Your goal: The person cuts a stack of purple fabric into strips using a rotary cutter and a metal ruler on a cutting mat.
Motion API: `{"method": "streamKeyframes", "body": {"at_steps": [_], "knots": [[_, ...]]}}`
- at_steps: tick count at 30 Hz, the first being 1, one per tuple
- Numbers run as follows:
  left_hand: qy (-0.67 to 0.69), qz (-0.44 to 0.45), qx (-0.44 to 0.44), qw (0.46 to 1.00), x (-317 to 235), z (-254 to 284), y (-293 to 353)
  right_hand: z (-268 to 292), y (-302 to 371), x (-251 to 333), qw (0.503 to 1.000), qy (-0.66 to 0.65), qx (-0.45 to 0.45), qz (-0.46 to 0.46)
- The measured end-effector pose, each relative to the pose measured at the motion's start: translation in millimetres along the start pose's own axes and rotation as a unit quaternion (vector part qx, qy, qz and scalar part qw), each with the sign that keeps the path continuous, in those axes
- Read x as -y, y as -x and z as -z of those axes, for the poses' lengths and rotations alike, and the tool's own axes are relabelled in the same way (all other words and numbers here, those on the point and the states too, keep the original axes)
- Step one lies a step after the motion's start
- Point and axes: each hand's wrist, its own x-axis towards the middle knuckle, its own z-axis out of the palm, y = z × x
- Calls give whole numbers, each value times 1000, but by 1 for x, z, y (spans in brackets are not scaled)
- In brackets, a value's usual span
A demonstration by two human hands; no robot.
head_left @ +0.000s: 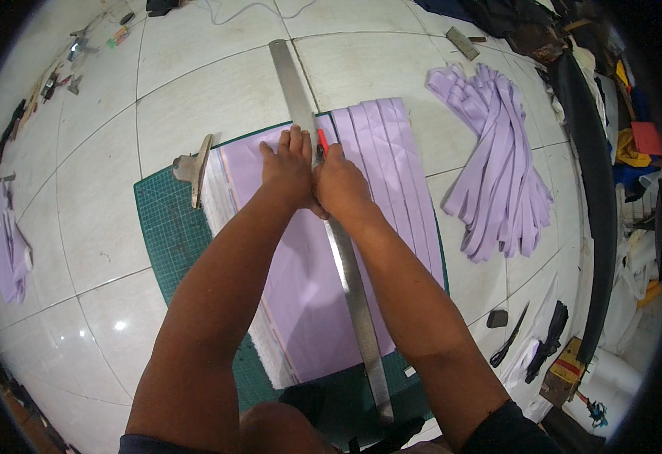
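A lavender fabric stack [312, 303] lies on a green cutting mat [166, 219], with a fluffy white selvedge along its left side. A long metal ruler [354, 284] crosses the fabric and extends past its far and near edges. My left hand [289, 170] presses down with fingers spread, on the fabric and against the ruler's left side. Right beside it, my right hand [340, 181] is closed around a small red cutter [322, 140] at the ruler's edge; its blade is hidden. To the right of the ruler, the fabric is in several narrow strips [388, 151].
A large metal clip [201, 170] grips the fabric's far left corner. Loose lavender strips [494, 166] are heaped on the tiled floor at right. Scissors [509, 337] and a small dark block [497, 318] lie nearer. A long black roll [599, 189] borders the right side.
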Motion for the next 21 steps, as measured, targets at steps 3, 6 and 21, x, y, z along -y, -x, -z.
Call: {"method": "streamKeyframes", "body": {"at_steps": [3,6,21], "knots": [[15,-6,31,999,-2,12,7,7,-4,-3,1000,12,6,2],[3,-13,27,1000,-4,15,6,18,-13,-1,1000,14,23,-1],[-2,-21,35,999,-6,19,7,4,150,-80,984,18,157,-80]]}}
